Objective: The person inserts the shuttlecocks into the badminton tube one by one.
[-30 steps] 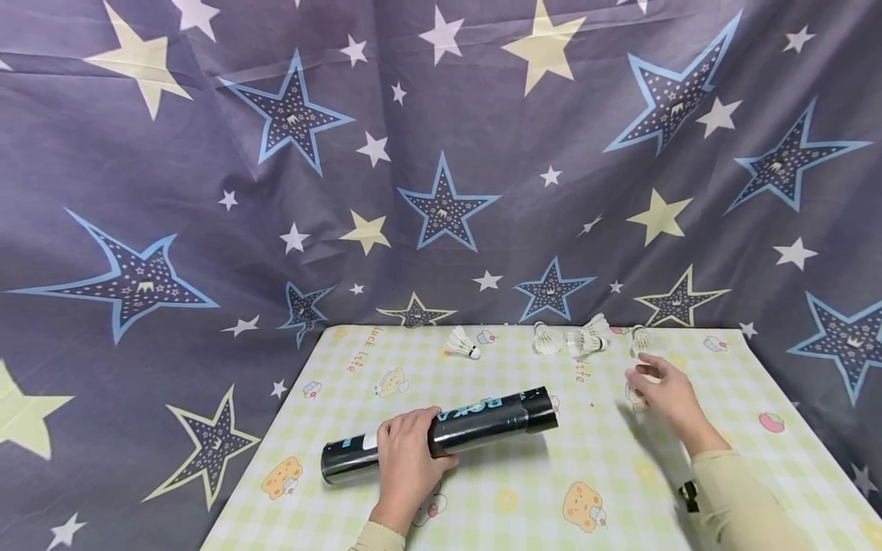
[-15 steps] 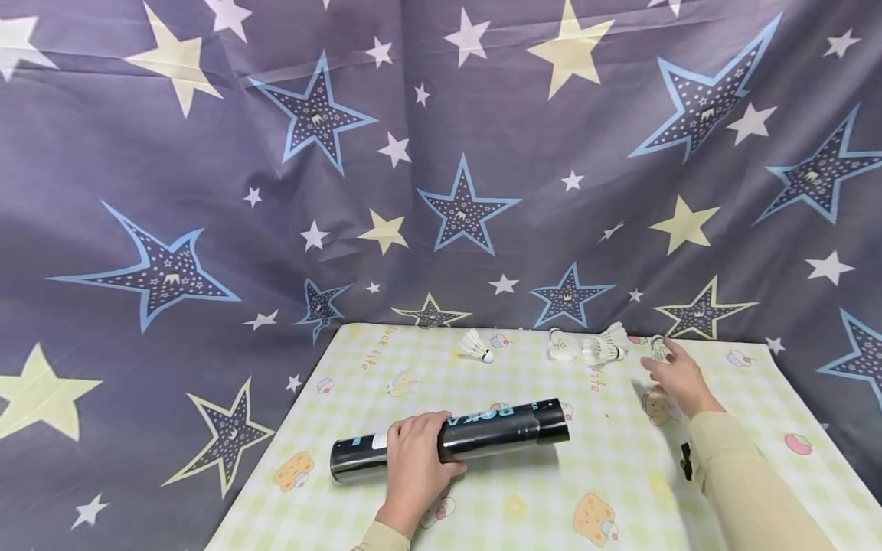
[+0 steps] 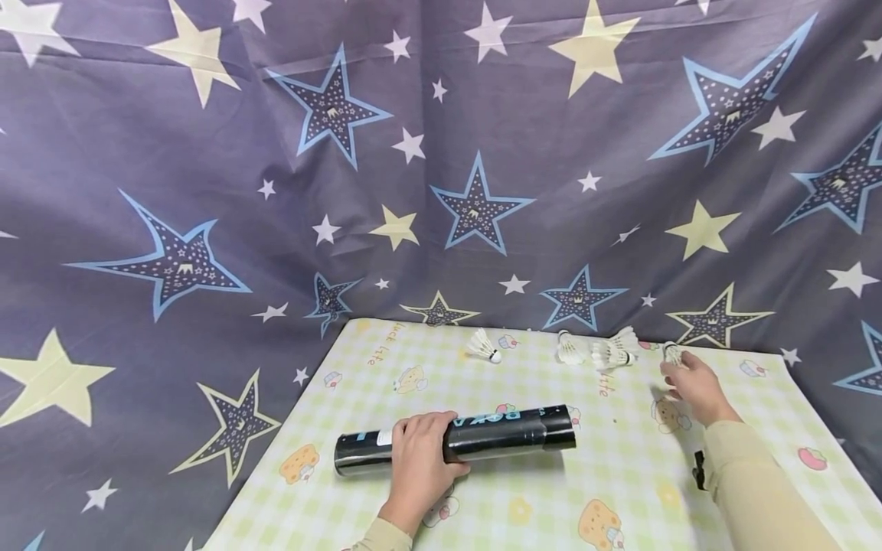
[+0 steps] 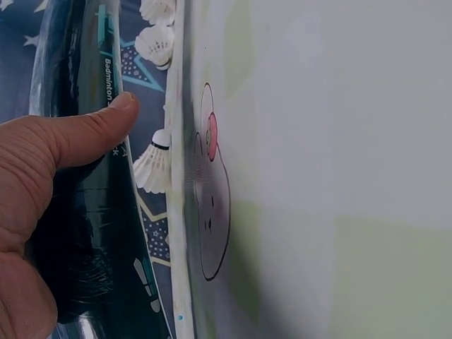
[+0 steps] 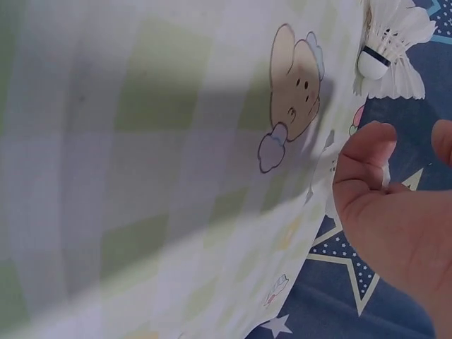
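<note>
In the head view my left hand (image 3: pixel 422 463) grips a black cylindrical shuttlecock tube (image 3: pixel 510 432) with blue lettering, lying roughly crosswise above the tabletop. The left wrist view shows the left thumb (image 4: pixel 92 134) lying along the tube. My right hand (image 3: pixel 697 389) reaches to the rightmost white feather shuttlecock (image 3: pixel 671 353) at the table's back edge. In the right wrist view the thumb and a finger stand apart, and the thumb partly hides that shuttlecock (image 5: pixel 330 187). Whether the fingers touch it cannot be told.
Several more shuttlecocks lie along the back edge: a lone one (image 3: pixel 485 347), another (image 3: pixel 569 348) and a close pair (image 3: pixel 615 353). A green-checked cloth (image 3: pixel 524 482) with cartoon prints covers the table. Behind it hangs a starry curtain (image 3: pixel 372 184).
My right hand has moved forward to the rightmost shuttlecock. The left hand keeps hold of the tube, which has tilted slightly toward level. The head view has shifted a little.
</note>
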Available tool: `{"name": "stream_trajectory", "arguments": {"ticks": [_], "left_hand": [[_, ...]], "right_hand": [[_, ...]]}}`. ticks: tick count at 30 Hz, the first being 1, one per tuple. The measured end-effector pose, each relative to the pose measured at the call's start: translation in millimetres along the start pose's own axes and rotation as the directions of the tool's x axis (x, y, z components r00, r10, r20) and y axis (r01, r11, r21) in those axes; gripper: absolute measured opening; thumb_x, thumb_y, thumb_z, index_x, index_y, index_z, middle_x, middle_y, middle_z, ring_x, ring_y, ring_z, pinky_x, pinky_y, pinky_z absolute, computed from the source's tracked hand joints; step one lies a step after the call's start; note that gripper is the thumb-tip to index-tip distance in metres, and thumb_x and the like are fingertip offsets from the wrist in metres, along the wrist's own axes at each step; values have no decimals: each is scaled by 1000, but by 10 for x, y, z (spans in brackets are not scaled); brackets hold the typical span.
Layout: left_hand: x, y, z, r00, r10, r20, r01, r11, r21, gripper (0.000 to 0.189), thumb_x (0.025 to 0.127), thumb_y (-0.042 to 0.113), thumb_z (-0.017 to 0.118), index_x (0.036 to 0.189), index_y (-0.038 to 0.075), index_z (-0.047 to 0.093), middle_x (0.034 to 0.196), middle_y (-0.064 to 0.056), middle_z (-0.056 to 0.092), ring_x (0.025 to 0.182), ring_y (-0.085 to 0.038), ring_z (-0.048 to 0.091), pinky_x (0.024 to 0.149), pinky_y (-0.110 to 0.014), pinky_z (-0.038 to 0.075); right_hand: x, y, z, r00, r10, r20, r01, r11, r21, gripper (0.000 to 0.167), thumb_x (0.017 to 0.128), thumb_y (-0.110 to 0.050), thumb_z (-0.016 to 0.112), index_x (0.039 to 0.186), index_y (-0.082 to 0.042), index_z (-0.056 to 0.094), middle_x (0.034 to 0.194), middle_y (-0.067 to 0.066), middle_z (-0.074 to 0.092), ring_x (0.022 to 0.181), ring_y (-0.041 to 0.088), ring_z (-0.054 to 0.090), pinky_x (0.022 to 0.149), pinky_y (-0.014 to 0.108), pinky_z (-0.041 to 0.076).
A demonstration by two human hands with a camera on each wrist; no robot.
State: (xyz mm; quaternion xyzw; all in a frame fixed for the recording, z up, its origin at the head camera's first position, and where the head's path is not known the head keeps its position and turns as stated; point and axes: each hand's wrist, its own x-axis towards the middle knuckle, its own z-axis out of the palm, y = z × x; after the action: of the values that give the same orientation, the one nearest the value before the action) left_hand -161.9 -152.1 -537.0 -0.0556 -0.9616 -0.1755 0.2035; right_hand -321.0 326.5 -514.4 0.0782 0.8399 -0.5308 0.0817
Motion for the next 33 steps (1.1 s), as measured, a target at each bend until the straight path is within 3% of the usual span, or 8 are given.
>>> {"name": "stream_trajectory", "arguments": {"ticks": [9, 18, 20, 23, 26, 29, 31, 33], "left_hand": [[-7, -7, 36, 1000, -4, 19, 3, 1000, 26, 86, 57, 48, 106, 133, 27, 72, 126, 1, 77, 121, -25, 67, 109, -53, 43], [-3, -16, 46, 1000, -4, 19, 4, 999, 35, 86, 57, 48, 106, 132, 27, 71, 125, 1, 77, 120, -25, 67, 109, -52, 43], [-2, -7, 50, 1000, -1, 12, 0, 1000, 31, 86, 56, 47, 106, 132, 26, 71, 125, 1, 77, 120, -25, 67, 109, -52, 43], [-5, 2, 49, 1000, 1, 4, -1, 1000, 29, 86, 55, 46, 107, 131, 26, 71, 124, 1, 77, 120, -25, 67, 109, -52, 43], [-8, 7, 47, 1000, 0, 0, 0, 1000, 24, 87, 54, 45, 108, 131, 26, 71, 124, 1, 77, 119, -25, 68, 109, -52, 43], [-6, 12, 45, 1000, -4, 4, 4, 1000, 23, 88, 54, 45, 108, 131, 26, 71, 125, 1, 77, 119, -25, 68, 109, -53, 44], [-5, 13, 48, 1000, -3, 8, 3, 1000, 25, 88, 54, 45, 108, 132, 26, 71, 125, 1, 77, 119, -26, 68, 110, -53, 44], [-4, 11, 53, 1000, -3, 10, 3, 1000, 26, 88, 54, 45, 108, 132, 26, 71, 124, 1, 77, 119, -26, 68, 110, -54, 44]], "right_hand": [[14, -19, -43, 999, -27, 20, 28, 999, -36, 84, 115, -36, 34, 162, 13, -15, 171, 41, -5, 152, 60, 33, 122, 63, 41], [97, -7, -22, 1000, -1, -13, 0, 996, -85, 78, 113, -33, 34, 165, 13, -2, 170, 42, 10, 148, 59, 40, 119, 62, 45], [57, 18, -36, 998, -7, -55, 2, 995, -104, 76, 113, -34, 34, 165, 13, 4, 168, 43, 19, 147, 58, 42, 120, 63, 43], [-33, 66, -45, 982, -19, -187, -9, 988, -152, 73, 112, -38, 40, 163, 12, 25, 162, 40, 37, 141, 55, 49, 112, 59, 49], [-148, 128, -41, 937, -8, -349, -50, 986, -158, 66, 110, -42, 53, 153, 8, 51, 140, 33, 63, 118, 38, 66, 90, 38, 57], [-277, 200, -45, 898, 3, -441, -67, 989, -129, 54, 105, -36, 65, 140, 6, 66, 98, 9, 77, 81, 6, 64, 66, 19, 48], [-376, 255, -43, 893, -4, -451, -58, 990, -125, 49, 103, -32, 69, 135, 6, 69, 85, -8, 73, 70, -8, 54, 60, 14, 46], [-504, 299, -25, 907, -18, -421, -35, 993, -117, 47, 103, -29, 70, 134, 6, 70, 79, -18, 69, 66, -10, 53, 58, 17, 47]]}}
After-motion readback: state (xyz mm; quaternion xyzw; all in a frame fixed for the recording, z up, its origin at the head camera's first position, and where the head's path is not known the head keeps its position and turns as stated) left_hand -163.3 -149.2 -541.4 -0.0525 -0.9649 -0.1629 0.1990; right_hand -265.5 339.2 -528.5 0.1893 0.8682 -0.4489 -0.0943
